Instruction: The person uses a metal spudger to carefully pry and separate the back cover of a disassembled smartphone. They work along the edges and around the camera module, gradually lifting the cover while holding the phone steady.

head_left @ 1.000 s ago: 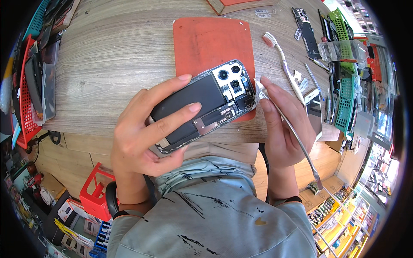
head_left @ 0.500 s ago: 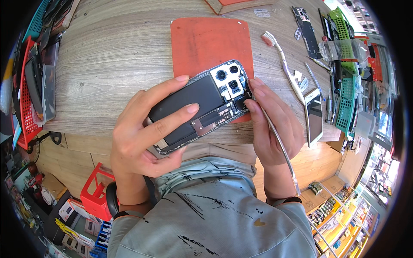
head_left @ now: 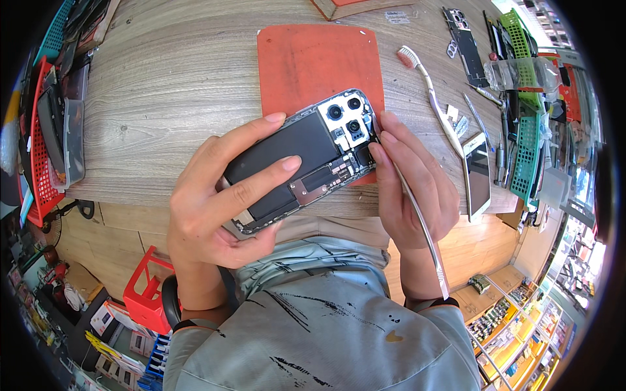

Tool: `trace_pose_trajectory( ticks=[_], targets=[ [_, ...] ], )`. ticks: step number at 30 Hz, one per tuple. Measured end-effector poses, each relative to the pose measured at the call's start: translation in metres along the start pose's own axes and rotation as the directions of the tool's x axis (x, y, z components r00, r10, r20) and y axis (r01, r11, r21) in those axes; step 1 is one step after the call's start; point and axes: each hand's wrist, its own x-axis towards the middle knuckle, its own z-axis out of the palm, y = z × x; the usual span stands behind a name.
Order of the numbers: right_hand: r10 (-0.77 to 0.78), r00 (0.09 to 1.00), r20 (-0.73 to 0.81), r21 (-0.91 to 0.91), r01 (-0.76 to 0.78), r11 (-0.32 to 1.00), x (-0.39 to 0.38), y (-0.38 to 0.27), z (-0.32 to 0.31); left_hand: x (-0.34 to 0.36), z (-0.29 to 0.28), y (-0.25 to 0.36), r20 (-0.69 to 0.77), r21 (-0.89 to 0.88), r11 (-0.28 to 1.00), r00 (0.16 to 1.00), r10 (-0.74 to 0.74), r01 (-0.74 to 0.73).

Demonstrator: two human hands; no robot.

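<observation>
An opened smartphone (head_left: 287, 146) is tilted over the table's near edge, its black battery, circuit board and camera lenses exposed. My left hand (head_left: 218, 192) is wrapped round its lower end, with one finger lying across the battery and the thumb underneath. Between the fingers of my right hand (head_left: 417, 186) is a thin metal pry tool (head_left: 425, 229), its long shaft slanting down toward my wrist. The tool's tip meets the phone's edge beside the cameras; my fingers partly hide it. Under the phone's upper end lies an orange mat (head_left: 319, 65).
Right of the mat lie a toothbrush (head_left: 430, 98), a white phone (head_left: 478, 179) and a bare phone frame (head_left: 466, 49). Green baskets (head_left: 527, 153) with tools line the right side. On the left stands a red basket (head_left: 40, 146). A red stool (head_left: 147, 293) is below the table.
The tool's lower end has swung slightly left, and my right hand has shifted a little against the phone's edge. My left hand and the phone stay nearly still.
</observation>
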Motion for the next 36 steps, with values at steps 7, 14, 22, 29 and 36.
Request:
trace_pose_trajectory(
  ticks=[7,14,22,29,36],
  targets=[
    [-0.054,0.999,-0.005,0.048,0.054,0.997,0.002,0.007,0.008,0.001,-0.001,0.001,0.006,0.013,1.0,1.0,0.005,-0.005],
    [-0.144,0.989,0.028,-0.024,0.145,0.989,0.005,0.008,0.006,0.001,-0.001,0.0,0.005,0.001,1.0,1.0,0.0,0.0],
    [-0.126,0.992,-0.027,-0.046,0.124,0.991,0.004,0.012,0.008,0.0,-0.001,0.0,0.003,0.022,1.0,1.0,0.001,-0.001],
    [0.023,0.998,-0.062,-0.047,-0.025,0.999,0.002,0.013,-0.006,0.0,-0.001,0.0,0.003,0.012,1.0,1.0,0.007,-0.007],
    [0.21,0.974,-0.084,0.059,-0.205,0.977,-0.014,0.023,-0.031,-0.002,-0.002,0.001,0.033,0.017,1.0,0.999,-0.009,0.008]
  ],
)
